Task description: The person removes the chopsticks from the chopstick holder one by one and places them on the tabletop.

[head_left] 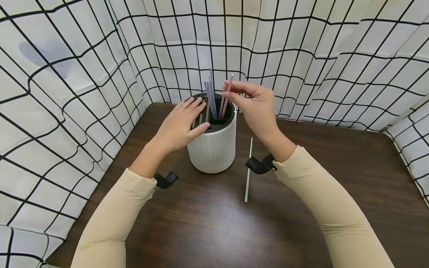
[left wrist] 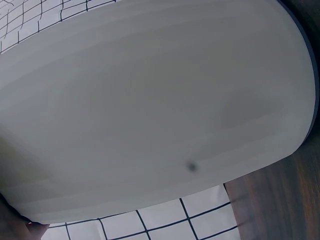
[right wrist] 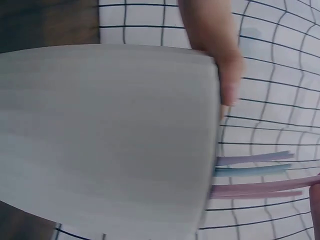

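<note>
A white round container (head_left: 212, 152) with a black slotted top stands near the back of the table. My left hand (head_left: 177, 126) rests on its slatted left side, fingers spread and straight, thumb at the front. Between thumb and fingertips, my right hand (head_left: 256, 106) pinches the upper end of a pink straw (head_left: 230, 82), whose lower end is inside the container. Another pink straw stands beside it. Several purple and bluish straws (head_left: 210, 98) stand upright to the left. In the right wrist view the container wall (right wrist: 110, 130) hides their lower parts; the left wrist view shows mostly container wall (left wrist: 150, 100).
A pale green straw (head_left: 247, 186) lies on the dark wooden table (head_left: 207, 227), right of the container and partly behind the black right wrist camera (head_left: 260, 165). White cloth with a black grid (head_left: 285, 48) stands around the table's back and sides.
</note>
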The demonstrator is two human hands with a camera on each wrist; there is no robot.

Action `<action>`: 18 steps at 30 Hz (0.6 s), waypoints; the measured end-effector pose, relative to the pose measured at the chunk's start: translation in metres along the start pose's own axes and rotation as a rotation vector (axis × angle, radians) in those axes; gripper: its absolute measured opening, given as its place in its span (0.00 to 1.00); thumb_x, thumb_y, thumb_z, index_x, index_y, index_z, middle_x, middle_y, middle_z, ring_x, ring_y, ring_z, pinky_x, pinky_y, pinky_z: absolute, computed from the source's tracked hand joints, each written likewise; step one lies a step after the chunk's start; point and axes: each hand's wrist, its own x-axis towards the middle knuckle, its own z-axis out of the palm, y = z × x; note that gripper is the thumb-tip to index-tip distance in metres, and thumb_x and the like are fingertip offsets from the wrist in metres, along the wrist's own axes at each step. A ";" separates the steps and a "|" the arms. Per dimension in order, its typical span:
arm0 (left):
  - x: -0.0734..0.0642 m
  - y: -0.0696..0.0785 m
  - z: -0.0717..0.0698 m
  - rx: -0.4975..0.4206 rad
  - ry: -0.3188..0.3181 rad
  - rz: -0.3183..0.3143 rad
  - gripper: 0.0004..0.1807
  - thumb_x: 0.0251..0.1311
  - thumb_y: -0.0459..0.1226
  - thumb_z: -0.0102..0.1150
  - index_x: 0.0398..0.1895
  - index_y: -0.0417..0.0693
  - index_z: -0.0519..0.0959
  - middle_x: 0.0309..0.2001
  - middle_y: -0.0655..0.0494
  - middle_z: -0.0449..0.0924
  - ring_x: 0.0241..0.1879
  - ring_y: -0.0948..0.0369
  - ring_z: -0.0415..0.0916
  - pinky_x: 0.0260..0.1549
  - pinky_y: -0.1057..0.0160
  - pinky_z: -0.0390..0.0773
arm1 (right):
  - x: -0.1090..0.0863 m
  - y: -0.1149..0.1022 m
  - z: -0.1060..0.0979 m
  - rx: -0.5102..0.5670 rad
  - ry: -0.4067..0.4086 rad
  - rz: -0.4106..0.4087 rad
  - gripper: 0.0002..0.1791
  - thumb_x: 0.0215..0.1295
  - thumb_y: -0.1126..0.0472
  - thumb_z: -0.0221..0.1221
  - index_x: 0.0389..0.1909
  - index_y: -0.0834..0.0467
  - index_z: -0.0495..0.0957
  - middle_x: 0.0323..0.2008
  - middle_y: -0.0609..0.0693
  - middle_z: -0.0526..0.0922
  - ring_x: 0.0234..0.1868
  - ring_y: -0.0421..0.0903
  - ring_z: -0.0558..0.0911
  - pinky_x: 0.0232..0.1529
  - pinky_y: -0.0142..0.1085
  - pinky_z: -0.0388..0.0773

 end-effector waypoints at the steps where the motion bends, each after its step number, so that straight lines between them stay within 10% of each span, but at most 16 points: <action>1: 0.000 0.000 0.000 -0.001 -0.001 0.000 0.39 0.72 0.59 0.42 0.78 0.47 0.57 0.79 0.48 0.51 0.80 0.49 0.42 0.78 0.45 0.45 | 0.001 -0.004 -0.002 0.003 0.012 -0.022 0.10 0.60 0.68 0.68 0.42 0.66 0.87 0.41 0.61 0.89 0.41 0.34 0.86 0.49 0.32 0.84; 11: -0.001 0.000 -0.001 0.005 0.000 0.005 0.39 0.72 0.58 0.43 0.78 0.47 0.56 0.79 0.48 0.51 0.80 0.49 0.42 0.79 0.46 0.44 | 0.005 -0.039 -0.022 0.144 0.118 -0.226 0.12 0.54 0.74 0.69 0.40 0.73 0.85 0.33 0.42 0.90 0.38 0.42 0.89 0.47 0.37 0.85; 18: -0.002 0.000 -0.001 0.003 -0.002 0.005 0.38 0.73 0.57 0.43 0.78 0.46 0.56 0.79 0.48 0.51 0.80 0.49 0.42 0.79 0.46 0.43 | 0.002 -0.060 -0.040 0.332 0.184 -0.112 0.13 0.51 0.78 0.69 0.40 0.73 0.85 0.30 0.49 0.90 0.36 0.46 0.89 0.47 0.35 0.86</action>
